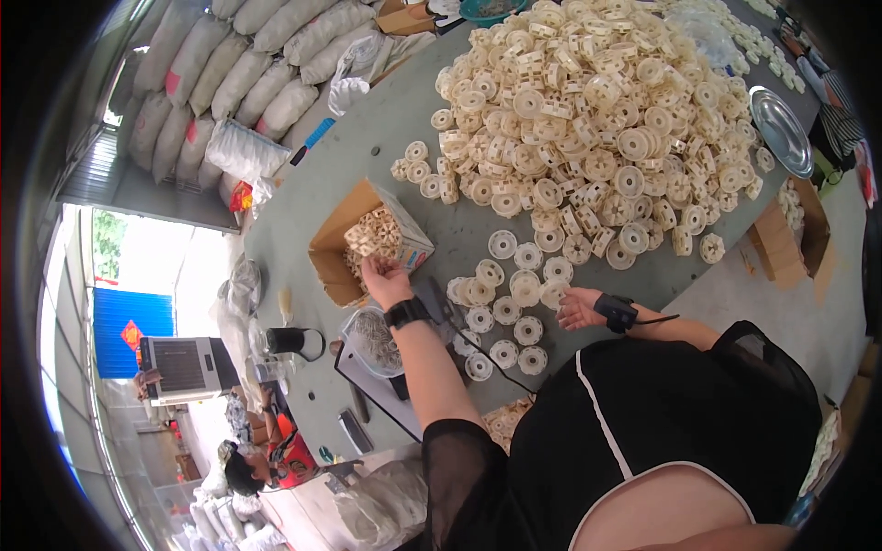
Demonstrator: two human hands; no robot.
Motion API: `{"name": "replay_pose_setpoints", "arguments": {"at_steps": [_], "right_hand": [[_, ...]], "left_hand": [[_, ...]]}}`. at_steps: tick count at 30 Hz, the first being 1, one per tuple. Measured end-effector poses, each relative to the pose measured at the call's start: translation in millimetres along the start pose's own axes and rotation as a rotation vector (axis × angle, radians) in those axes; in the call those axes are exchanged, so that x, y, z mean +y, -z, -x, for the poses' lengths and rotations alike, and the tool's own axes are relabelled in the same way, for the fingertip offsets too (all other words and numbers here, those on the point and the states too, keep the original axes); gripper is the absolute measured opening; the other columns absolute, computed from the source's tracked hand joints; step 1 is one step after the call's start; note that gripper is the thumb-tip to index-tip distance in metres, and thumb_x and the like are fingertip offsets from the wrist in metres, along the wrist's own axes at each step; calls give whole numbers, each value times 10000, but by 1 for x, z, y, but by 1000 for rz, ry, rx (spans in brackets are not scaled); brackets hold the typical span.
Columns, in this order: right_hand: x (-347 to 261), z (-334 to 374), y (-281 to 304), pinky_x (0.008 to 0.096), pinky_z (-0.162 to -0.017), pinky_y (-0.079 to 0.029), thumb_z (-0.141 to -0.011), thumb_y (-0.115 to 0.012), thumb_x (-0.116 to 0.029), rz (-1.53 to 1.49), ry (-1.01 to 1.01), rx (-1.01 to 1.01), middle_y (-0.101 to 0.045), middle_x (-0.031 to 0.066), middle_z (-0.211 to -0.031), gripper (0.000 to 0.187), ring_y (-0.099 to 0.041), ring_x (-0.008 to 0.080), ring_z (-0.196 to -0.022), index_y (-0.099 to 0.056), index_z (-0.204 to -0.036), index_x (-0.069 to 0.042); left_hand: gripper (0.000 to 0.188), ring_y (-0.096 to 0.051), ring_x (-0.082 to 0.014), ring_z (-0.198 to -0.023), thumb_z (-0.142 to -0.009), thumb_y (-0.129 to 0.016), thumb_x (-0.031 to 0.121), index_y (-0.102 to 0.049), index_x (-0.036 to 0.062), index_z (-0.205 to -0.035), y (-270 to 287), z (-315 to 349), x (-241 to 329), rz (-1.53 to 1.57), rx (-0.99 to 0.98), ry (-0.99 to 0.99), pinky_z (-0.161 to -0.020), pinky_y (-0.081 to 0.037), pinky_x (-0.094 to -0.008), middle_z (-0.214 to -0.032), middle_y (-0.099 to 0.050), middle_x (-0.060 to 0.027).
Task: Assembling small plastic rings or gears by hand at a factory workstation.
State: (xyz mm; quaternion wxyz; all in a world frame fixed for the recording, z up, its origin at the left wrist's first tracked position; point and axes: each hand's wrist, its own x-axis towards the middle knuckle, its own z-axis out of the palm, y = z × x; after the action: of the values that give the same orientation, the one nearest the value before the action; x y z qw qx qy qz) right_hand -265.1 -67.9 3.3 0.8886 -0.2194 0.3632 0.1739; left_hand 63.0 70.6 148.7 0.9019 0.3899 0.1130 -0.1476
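My left hand (pixel 387 280) reaches over the near edge of a cardboard box (pixel 333 241) filled with small cream plastic pieces (pixel 375 234). Its fingers are curled together against those pieces, and I cannot make out what is between them. My right hand (pixel 579 309) is open, palm turned up and fingers stretched out, close beside a pale round plastic wheel (pixel 553 294). Left of it, several more such wheels (pixel 505 310) lie flat on the grey-green table (pixel 303 207), some overlapping.
A big heap of cream wheels (pixel 588 119) covers the table's far side, with a metal tray (pixel 781 130) at its right. Near my left forearm stand a tub of metal parts (pixel 375 340) and a black cup (pixel 296 342). A person in red (pixel 292 455) is at lower left. Sacks (pixel 239 83) are stacked behind.
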Motion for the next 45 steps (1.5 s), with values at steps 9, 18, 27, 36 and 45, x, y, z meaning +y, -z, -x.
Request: {"name": "replay_pose_setpoints", "arguments": {"at_steps": [9, 18, 27, 36, 45], "right_hand": [[-5, 4, 30, 358, -673, -462, -804, -445, -363, -190, 68, 242, -522, 146, -935, 428, -541, 267, -810, -415, -1067, -27], [-7, 25, 74, 365, -716, -444, -805, -440, -357, -282, 66, 222, -526, 141, -933, 395, -533, 266, -821, -434, -1064, -58], [-30, 65, 84, 350, -737, -438, -810, -421, -342, -292, 173, 192, -511, 143, -996, 397, -525, 255, -852, -428, -1088, -59], [-41, 49, 38, 369, -768, -421, -802, -448, -382, -334, 208, 40, -492, 111, -1058, 443, -497, 243, -928, -410, -1116, -71], [-39, 40, 11, 364, -724, -425, -796, -338, -356, -198, 209, -68, -552, 57, -964, 377, -531, 208, -841, -481, -1047, -114]], "left_hand": [[200, -461, -111, -544, -746, -495, 137, -536, 30, -910, 52, 37, -146, -447, -173, 421, -491, -391, -224, -626, -476, -18], [341, -551, -201, -601, -683, -581, 250, -525, -13, -892, -12, 97, -263, -1446, -761, 61, -558, -435, -303, -718, -562, -110], [397, -561, -255, -692, -634, -630, 309, -528, -10, -847, -54, 115, -272, -1627, -590, 113, -623, -430, -331, -745, -574, -150], [249, -514, -178, -587, -628, -638, 149, -542, 21, -818, -9, 170, -222, -1479, -813, -465, -538, -419, -276, -702, -527, -71], [267, -510, -176, -615, -622, -646, 104, -540, 55, -862, 22, 213, -182, -1389, -912, -400, -556, -412, -268, -795, -508, -56]]}}
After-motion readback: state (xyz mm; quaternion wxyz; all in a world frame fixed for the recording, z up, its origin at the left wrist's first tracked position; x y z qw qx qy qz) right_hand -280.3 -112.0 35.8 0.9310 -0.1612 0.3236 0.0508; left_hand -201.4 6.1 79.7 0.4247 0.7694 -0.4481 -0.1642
